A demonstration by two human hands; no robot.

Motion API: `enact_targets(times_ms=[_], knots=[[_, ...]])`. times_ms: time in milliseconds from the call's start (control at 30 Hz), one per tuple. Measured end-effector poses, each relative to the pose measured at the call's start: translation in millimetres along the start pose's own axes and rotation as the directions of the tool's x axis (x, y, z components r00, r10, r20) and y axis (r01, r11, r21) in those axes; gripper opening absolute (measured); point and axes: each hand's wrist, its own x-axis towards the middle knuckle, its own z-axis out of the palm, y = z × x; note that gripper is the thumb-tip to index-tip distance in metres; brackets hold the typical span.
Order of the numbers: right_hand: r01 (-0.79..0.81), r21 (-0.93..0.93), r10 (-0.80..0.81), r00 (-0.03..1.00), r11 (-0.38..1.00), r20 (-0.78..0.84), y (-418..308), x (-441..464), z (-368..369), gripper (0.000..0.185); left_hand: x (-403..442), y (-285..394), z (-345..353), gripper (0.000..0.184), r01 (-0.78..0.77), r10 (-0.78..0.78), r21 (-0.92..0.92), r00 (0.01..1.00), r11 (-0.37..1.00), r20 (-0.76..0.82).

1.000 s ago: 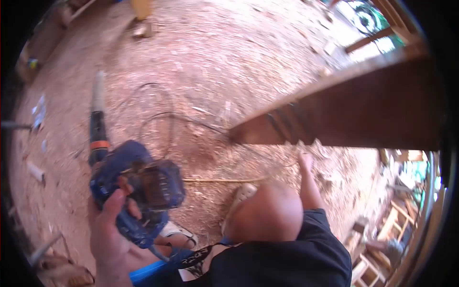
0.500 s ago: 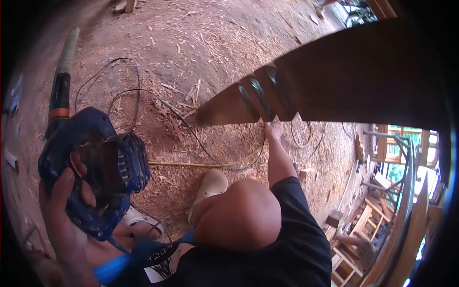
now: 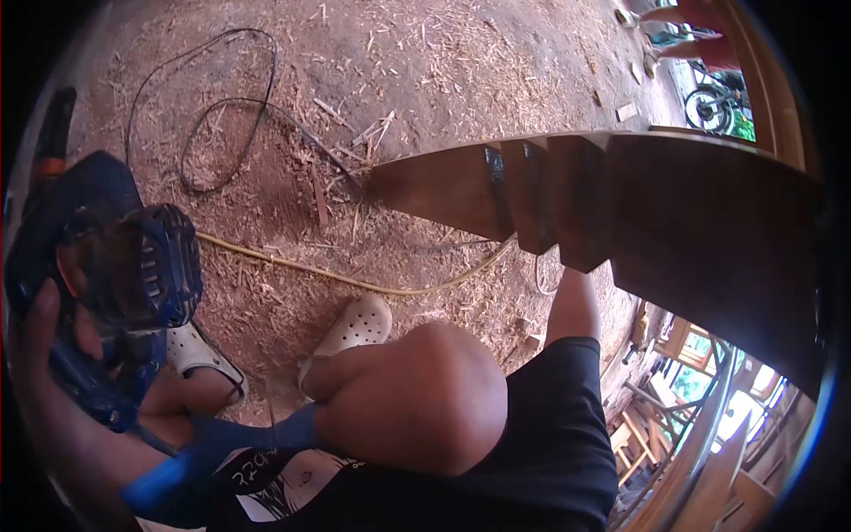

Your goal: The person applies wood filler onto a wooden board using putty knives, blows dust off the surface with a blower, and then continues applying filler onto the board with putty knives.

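Note:
At the left, my left hand [image 3: 44, 324] is wrapped round the handle of a blue electric blower [image 3: 133, 275]. The blower's dark nozzle [image 3: 55, 133] points away from me, toward the upper left. A dark brown, glossy wooden piece [image 3: 700, 213] crosses the right half of the view, tapering to a point at its left end. Notches and shiny dark bands cut across its narrower part. My right forearm [image 3: 573, 306] reaches up behind the notched edge, and the wood hides my right hand and its fingers.
Wood shavings cover the dirt floor [image 3: 425, 80]. A black cord [image 3: 270, 71] and a yellow cord [image 3: 355, 284] lie across it. My knee [image 3: 434, 390] and clogs [image 3: 359, 324] are below. Timber [image 3: 709, 470] stands lower right; another person's legs [image 3: 683, 35] and a motorcycle [image 3: 709, 106] show upper right.
The blower and my left hand have shifted left and slightly down in view. The wooden piece has changed tilt, its wide end now lower, and my right hand has become hidden behind it.

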Motion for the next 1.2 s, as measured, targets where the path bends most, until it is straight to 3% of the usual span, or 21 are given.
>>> enact_targets(times_ms=[100, 467, 700, 933, 967, 1033, 1200], knots=[[0.030, -0.016, -0.029, 0.999, 0.999, 0.032, -3, -4, 8, 0.044, 8, -3, -8, 0.070, 0.088, -0.095, -0.078, 0.992, 0.993, -0.084], [0.124, -0.040, -0.119, 0.987, 0.992, 0.104, -12, -11, 15, 0.040, -17, -1, 41, 0.050, -0.073, 0.071, 0.044, 0.997, 0.996, 0.034], [0.180, -0.053, -0.168, 0.971, 0.982, 0.168, -5, -37, 14, 0.039, -16, 5, 52, 0.042, -0.090, 0.085, 0.094, 0.995, 0.992, 0.054], [0.224, -0.047, -0.211, 0.956, 0.973, 0.203, -11, -31, 21, 0.037, -8, 2, 35, 0.040, -0.098, 0.059, 0.218, 0.983, 0.971, 0.176], [0.230, -0.048, -0.215, 0.954, 0.972, 0.210, -12, -31, 21, 0.037, -9, 1, 39, 0.040, -0.108, 0.070, 0.231, 0.983, 0.967, 0.169], [0.247, -0.049, -0.230, 0.947, 0.968, 0.226, -11, -33, 22, 0.037, -11, -2, 50, 0.040, -0.099, 0.105, 0.270, 0.994, 0.958, -0.006], [0.265, -0.051, -0.243, 0.935, 0.963, 0.258, -12, -36, 24, 0.036, -7, -5, 50, 0.039, -0.078, 0.070, 0.240, 0.997, 0.968, 0.043]])
